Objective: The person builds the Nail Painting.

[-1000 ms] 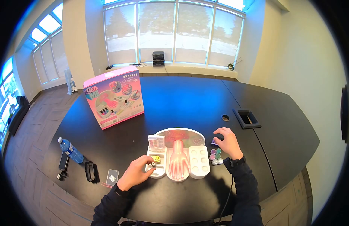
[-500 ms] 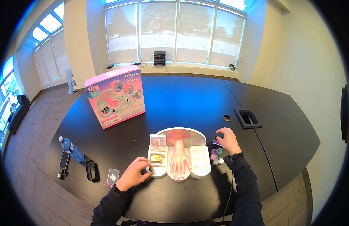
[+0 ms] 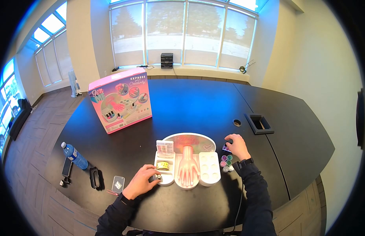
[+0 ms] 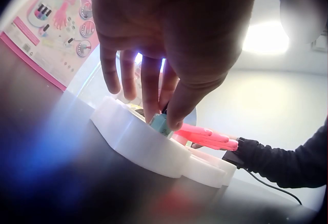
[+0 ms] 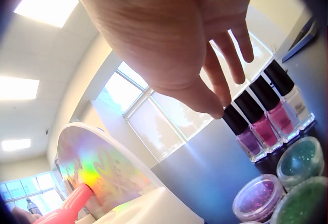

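Note:
My left hand (image 3: 141, 181) pinches a small teal nail polish bottle (image 4: 161, 125) between thumb and fingers, at the front left compartment of a white nail-art stand (image 3: 209, 181). A pink model hand (image 3: 186, 169) lies palm down in the stand's middle. In the compartment behind my left fingers sits a yellow patterned roll (image 3: 162, 165). Right of the stand, my right hand (image 3: 238, 147) pinches the black cap of a purple nail polish bottle (image 5: 249, 143), at the end of a row of several pink and clear bottles (image 5: 281, 119) standing on the table.
Round glitter pots (image 3: 225, 161) stand between the stand and my right wrist. A pink box (image 3: 121, 104) stands at the back left. A water bottle (image 3: 75, 156), a black frame (image 3: 95, 178) and a small clear case (image 3: 118, 184) lie to the left. A cable (image 3: 240, 204) trails from my right wrist.
My left hand has drawn slightly left with the teal bottle, uncovering the yellow roll, and the bottle has tipped over in the fingers. The right hand has barely shifted at the bottles.

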